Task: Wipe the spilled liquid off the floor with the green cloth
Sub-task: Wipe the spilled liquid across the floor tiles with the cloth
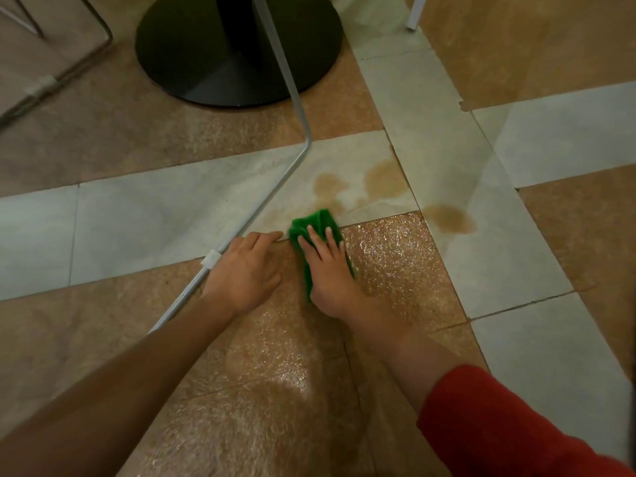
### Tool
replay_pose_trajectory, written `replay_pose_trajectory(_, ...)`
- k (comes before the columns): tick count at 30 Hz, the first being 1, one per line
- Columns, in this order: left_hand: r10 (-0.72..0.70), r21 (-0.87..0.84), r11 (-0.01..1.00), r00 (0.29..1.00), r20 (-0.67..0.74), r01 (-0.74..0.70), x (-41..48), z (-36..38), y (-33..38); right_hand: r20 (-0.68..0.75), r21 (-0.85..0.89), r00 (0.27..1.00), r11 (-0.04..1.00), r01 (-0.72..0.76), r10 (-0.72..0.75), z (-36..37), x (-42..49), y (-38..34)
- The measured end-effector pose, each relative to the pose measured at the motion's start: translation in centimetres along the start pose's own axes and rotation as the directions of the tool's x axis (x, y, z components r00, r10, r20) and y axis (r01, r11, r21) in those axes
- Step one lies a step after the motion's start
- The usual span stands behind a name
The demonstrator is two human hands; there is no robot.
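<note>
floor (550,339): tan and pale tiles | on it: green cloth (318,220), brown puddles (385,182), black base (192,53), metal rail (261,204)

Down on the floor of what looks like a café or canteen. Round black pedestal table base (172,56) at eleven o'clock. A bent metal chair frame (260,204) runs from twelve down toward nine, a second tube frame (43,85) sits at ten, and there's a white leg (414,12) at one. The tiled floor (137,215) is hard and glossy, tan squares banded with pale strips. Brownish spilled liquid (385,180) pools at twelve.
</note>
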State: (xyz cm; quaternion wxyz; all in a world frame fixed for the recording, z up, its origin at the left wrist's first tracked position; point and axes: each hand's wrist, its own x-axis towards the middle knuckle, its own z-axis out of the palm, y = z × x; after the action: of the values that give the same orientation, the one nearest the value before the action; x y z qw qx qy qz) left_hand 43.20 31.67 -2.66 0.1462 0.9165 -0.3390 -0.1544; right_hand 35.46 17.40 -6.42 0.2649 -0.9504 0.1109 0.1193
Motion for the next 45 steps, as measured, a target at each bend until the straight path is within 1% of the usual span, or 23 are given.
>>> replay_pose_trajectory(3, -0.028, -0.035, 0.999, 0.999, -0.041, 0.027, 0.1, -0.4, -0.3, 0.073, -0.035, 0.984, 0.985, 0.167, -0.164, 1.3, -2.6, -0.2)
replay_pose_trajectory(5, -0.048, -0.029, 0.998, 0.998, -0.044, 0.047, -0.1, -0.3, -0.7, 0.144, -0.050, 0.963, 0.970, 0.237, -0.228, 1.3, -2.8, 0.4)
replay_pose_trajectory(6, -0.048, -0.008, 0.999, 0.998, -0.048, 0.048, -0.1, -0.2, -0.9, 0.164, -0.053, 0.959, 0.969, 0.241, -0.230, 0.7, -1.9, 0.7)
replay_pose_trajectory(8, -0.055, 0.048, 0.997, 0.998, -0.037, 0.057, -0.3, 0.0, -1.2, 0.187, -0.052, 0.966, 0.980, 0.190, -0.177, -0.5, 0.2, 0.6)
replay_pose_trajectory(10, -0.063, 0.101, 0.993, 0.998, -0.022, 0.065, -0.4, 0.1, -1.3, 0.159, -0.050, 0.982, 0.993, 0.109, -0.100, -1.0, 2.2, -0.4)
replay_pose_trajectory(12, -0.057, 0.142, 0.988, 0.998, -0.027, 0.061, -0.3, -0.1, -1.2, 0.122, -0.071, 0.989, 0.994, 0.088, -0.079, -0.8, 2.8, -1.6)
replay_pose_trajectory(14, -0.046, 0.144, 0.988, 0.997, -0.067, 0.056, -0.2, -0.2, -1.1, 0.131, -0.098, 0.979, 0.981, 0.170, -0.156, 0.0, 2.3, -1.7)
replay_pose_trajectory(16, -0.047, 0.111, 0.992, 0.993, -0.108, 0.059, -0.1, -0.2, -1.1, 0.175, -0.112, 0.947, 0.951, 0.289, -0.268, 0.4, 1.5, -0.9)
replay_pose_trajectory(18, -0.063, 0.104, 0.992, 0.992, -0.106, 0.074, -0.3, -0.2, -1.2, 0.206, -0.123, 0.923, 0.927, 0.355, -0.326, 0.0, 1.5, 0.1)
replay_pose_trajectory(20, -0.084, 0.106, 0.990, 0.991, -0.104, 0.095, -0.4, -0.4, -1.4, 0.193, -0.138, 0.940, 0.940, 0.311, -0.282, -0.6, 2.4, 0.3)
replay_pose_trajectory(23, -0.103, 0.102, 0.988, 0.989, -0.102, 0.114, -0.4, -0.8, -1.7, 0.140, -0.090, 0.981, 0.985, 0.146, -0.133, -0.9, 4.3, -1.1)
replay_pose_trajectory(24, -0.103, 0.103, 0.988, 0.989, -0.103, 0.114, -0.5, -1.0, -1.7, 0.127, -0.081, 0.986, 0.989, 0.124, -0.113, -0.8, 4.7, -1.7)
replay_pose_trajectory(26, -0.107, 0.089, 0.989, 0.988, -0.108, 0.116, -0.5, -1.3, -1.7, 0.133, -0.080, 0.981, 0.985, 0.154, -0.143, -0.5, 4.8, -2.8)
replay_pose_trajectory(28, -0.111, 0.060, 0.991, 0.985, -0.132, 0.120, -0.6, -1.6, -2.0, 0.153, -0.084, 0.961, 0.966, 0.244, -0.229, 0.3, 4.1, -3.4)
replay_pose_trajectory(30, -0.125, 0.042, 0.990, 0.982, -0.144, 0.132, -0.8, -1.7, -2.4, 0.180, -0.089, 0.934, 0.941, 0.327, -0.308, 0.9, 2.7, -3.2)
replay_pose_trajectory(32, -0.133, 0.041, 0.989, 0.981, -0.144, 0.140, -1.0, -1.7, -2.7, 0.177, -0.080, 0.923, 0.929, 0.361, -0.343, 0.5, 2.0, -2.1)
replay_pose_trajectory(34, -0.139, 0.047, 0.988, 0.981, -0.133, 0.146, -1.3, -1.7, -2.8, 0.157, -0.084, 0.946, 0.951, 0.298, -0.283, -0.3, 2.4, -1.4)
replay_pose_trajectory(37, -0.150, 0.060, 0.985, 0.980, -0.130, 0.159, -1.5, -1.8, -2.9, 0.115, -0.075, 0.985, 0.988, 0.134, -0.125, -1.2, 4.7, -1.8)
replay_pose_trajectory(39, -0.153, 0.073, 0.984, 0.981, -0.121, 0.163, -1.6, -1.8, -2.8, 0.139, -0.082, 0.986, 0.991, 0.106, -0.094, -1.2, 5.8, -2.9)
replay_pose_trajectory(40, -0.151, 0.079, 0.984, 0.981, -0.121, 0.161, -1.5, -1.8, -2.8, 0.153, -0.093, 0.982, 0.987, 0.130, -0.115, -1.1, 6.0, -3.3)
replay_pose_trajectory(42, -0.147, 0.071, 0.985, 0.981, -0.125, 0.157, -1.3, -1.8, -2.6, 0.192, -0.109, 0.961, 0.968, 0.225, -0.201, -0.6, 5.4, -3.6)
replay_pose_trajectory(45, -0.150, 0.038, 0.987, 0.979, -0.141, 0.157, -0.9, -1.8, -2.6, 0.248, -0.130, 0.906, 0.915, 0.381, -0.342, 0.3, 3.5, -2.8)
